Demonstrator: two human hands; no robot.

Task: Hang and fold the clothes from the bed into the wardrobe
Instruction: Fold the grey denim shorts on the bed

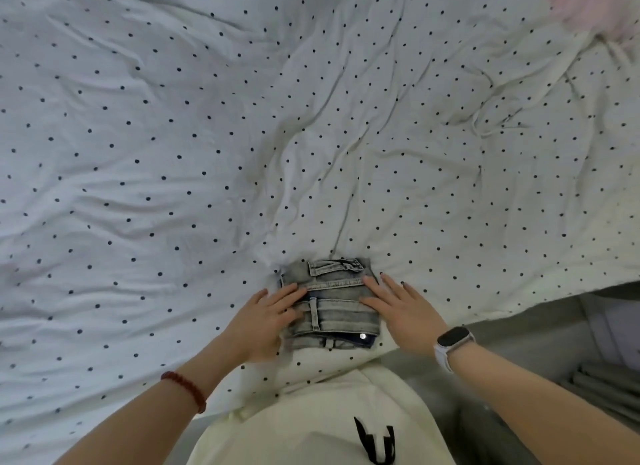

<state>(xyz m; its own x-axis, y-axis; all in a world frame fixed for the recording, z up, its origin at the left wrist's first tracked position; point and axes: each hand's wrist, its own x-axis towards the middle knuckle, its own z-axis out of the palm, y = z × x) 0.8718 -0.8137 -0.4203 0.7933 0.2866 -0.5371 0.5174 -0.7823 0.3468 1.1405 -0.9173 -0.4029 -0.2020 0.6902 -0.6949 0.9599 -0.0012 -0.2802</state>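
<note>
- Grey washed denim, folded into a small square: jeans (334, 300) lying on the bed (173, 153) at its near edge, centre of view, waistband and belt loops facing up, a metal button showing at the near right corner.
- Pressed flat on the left side of the jeans: left hand (268, 321), fingers straight and spread, released rather than grasping, fingertips reaching onto the denim.
- Laid flat on the right side of the jeans: right hand (403, 310), fingers straight, likewise released, inner fingers on the denim, outer fingers on the sheet just beside it.
- On the left wrist, a red beaded bracelet (185, 390); on the right wrist, a white-strapped smartwatch (452, 343).
- Spread under everything, a crumpled white sheet with small dark dots, covering the bed from near to far.
- Far right corner: a blurred pink fluffy thing (595, 7) on the sheet, well apart from the jeans.
- Near, below the hands: pale cream clothing (311, 419) of the person, with a black strap hanging in front.
- Near right, beyond the bed's edge: grey floor (512, 353).
</note>
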